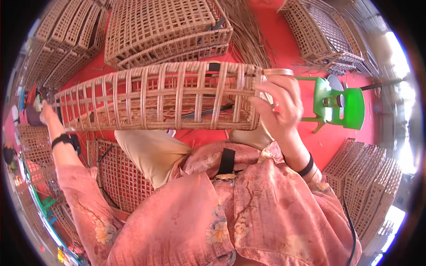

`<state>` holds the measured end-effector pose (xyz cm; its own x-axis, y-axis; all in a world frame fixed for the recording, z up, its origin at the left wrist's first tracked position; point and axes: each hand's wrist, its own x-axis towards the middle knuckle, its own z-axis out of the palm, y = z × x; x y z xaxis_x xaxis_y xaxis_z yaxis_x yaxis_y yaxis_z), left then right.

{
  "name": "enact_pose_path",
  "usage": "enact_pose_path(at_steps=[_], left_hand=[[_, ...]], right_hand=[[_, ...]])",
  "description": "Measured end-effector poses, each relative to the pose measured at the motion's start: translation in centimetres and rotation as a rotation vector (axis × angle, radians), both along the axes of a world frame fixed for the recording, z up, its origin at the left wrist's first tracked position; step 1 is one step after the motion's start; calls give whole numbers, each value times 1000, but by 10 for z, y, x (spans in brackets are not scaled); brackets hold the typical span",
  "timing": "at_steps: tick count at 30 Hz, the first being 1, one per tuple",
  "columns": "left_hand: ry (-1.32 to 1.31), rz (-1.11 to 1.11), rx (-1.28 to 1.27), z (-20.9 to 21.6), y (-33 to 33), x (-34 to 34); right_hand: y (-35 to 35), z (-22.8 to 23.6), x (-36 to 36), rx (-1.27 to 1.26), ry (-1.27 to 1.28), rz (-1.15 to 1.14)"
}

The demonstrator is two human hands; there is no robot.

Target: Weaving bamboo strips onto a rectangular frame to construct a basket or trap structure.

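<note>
A long, shallow woven rattan basket (177, 95) is raised across my front, its open-lattice side turned toward me. At its right end my right hand (282, 104) is closed with the fingers curled around the corner. My left hand (47, 114) is at the far left end of the basket, closed on its edge, and its fingertips are partly hidden. A flat tan ring-shaped piece (278, 72) shows just above my right hand; I cannot tell whether the hand touches it. Near the right end, a dark strip (214, 67) crosses the basket's rim.
Stacked rattan baskets (164, 31) stand ahead, with more stacks at the far left (71, 31), far right (326, 35) and near right (361, 177). Loose cane strips (244, 31) lie on the red floor. A green chair (353, 108) holds a can (333, 101).
</note>
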<state>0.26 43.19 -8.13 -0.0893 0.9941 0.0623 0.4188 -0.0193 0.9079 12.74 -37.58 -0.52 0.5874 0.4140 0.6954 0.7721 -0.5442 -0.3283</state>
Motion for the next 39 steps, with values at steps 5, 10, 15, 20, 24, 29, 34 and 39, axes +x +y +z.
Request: enact_pose_path(at_steps=[5, 10, 15, 20, 24, 29, 34, 39], left_hand=[[41, -194, 608, 51, -146, 0], [-264, -525, 545, 59, -363, 14], [-331, -727, 365, 64, -496, 14], [-284, -840, 251, 79, -532, -5], [-216, -869, 267, 100, -553, -9], [-199, -1121, 966, 147, -599, 1], [-138, -1047, 1572, 173, -644, 6], [259, -1717, 413, 149, -645, -7]], right_hand=[[-64, 4, -29, 292, 1083, 75], [-56, -25, -22, 779, 1466, 164], [-100, -44, 39, 1693, 1289, 692], [-290, 34, 121, 1918, 1009, 975], [-347, 132, 149, 1573, 245, 82], [-162, 149, 103, 395, -229, -144], [-26, 116, 13, -214, -318, 384], [-41, 94, -12, -118, 108, 544]])
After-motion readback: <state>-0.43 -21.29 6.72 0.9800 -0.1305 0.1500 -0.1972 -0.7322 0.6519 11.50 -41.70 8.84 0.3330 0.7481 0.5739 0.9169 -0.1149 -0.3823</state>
